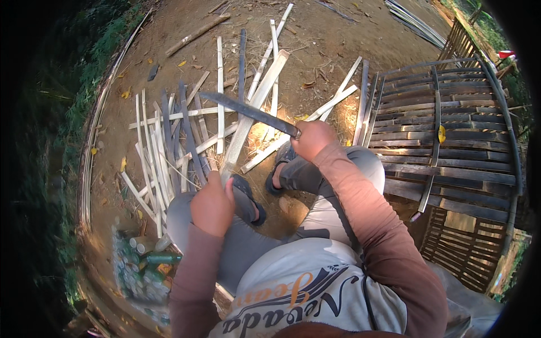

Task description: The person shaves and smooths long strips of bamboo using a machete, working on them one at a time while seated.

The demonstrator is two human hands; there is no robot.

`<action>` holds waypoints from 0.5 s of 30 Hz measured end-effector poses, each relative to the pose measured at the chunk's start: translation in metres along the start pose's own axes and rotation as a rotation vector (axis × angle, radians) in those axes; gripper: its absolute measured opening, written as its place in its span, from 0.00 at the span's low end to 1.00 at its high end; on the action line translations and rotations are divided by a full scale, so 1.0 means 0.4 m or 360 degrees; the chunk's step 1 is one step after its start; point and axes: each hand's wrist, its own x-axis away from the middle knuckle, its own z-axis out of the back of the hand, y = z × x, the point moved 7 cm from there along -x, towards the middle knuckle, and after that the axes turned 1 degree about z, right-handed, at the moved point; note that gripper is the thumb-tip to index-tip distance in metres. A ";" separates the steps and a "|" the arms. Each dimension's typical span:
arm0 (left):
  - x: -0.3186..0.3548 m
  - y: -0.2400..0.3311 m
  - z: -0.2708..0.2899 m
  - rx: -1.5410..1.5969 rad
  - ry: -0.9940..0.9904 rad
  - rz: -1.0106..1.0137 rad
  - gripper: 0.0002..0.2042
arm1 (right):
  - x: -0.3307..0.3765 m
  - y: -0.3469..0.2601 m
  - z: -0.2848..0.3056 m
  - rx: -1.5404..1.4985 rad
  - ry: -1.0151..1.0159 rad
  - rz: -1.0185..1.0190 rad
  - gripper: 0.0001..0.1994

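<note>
My right hand (314,139) is wrapped round the handle of a machete. Its long dark blade (248,111) points up and to the left, passing across a wide pale bamboo strip (262,87). My left hand (213,205) is closed in front of my left knee, thumb up, at the near end of a bamboo strip. The wide strip's lower end runs down beside that thumb; which strip lies in the fist is partly hidden by the fingers. Between my feet and to their left, many split bamboo strips (160,152), pale and dark, lie loosely crossed on the ground.
A slatted bamboo bench (451,121) stands at the right, a yellow leaf on it. Green bottles (158,259) are piled at the lower left. A thick stick (197,35) lies on the bare soil (169,62) farther off. Long poles (96,129) edge the plants at left.
</note>
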 end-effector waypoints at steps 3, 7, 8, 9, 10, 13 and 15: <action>-0.001 -0.002 -0.003 0.0027 -0.0056 -0.0004 0.14 | -0.021 0.016 0.021 0.0061 0.0207 -0.0134 0.12; 0.011 -0.018 0.005 0.0037 0.0008 0.0032 0.14 | 0.060 -0.152 -0.020 0.0107 -0.0323 0.0389 0.14; 0.011 -0.021 0.000 0.0034 -0.0006 0.0025 0.14 | 0.042 -0.114 -0.018 0.0138 -0.0298 0.0201 0.14; 0.013 -0.022 -0.004 0.0034 -0.0022 0.0013 0.14 | 0.007 -0.052 -0.004 0.0172 -0.0272 0.0008 0.14; 0.012 -0.018 -0.007 0.0043 -0.0041 -0.0012 0.14 | -0.034 0.017 0.023 0.0208 -0.0229 -0.0175 0.15; 0.004 -0.004 -0.007 0.0064 -0.0068 -0.0063 0.14 | -0.109 0.169 0.064 0.0206 -0.0058 -0.0475 0.15; 0.008 -0.014 -0.002 0.0074 -0.0058 -0.0014 0.14 | -0.057 0.022 0.068 0.0212 -0.0192 -0.0201 0.15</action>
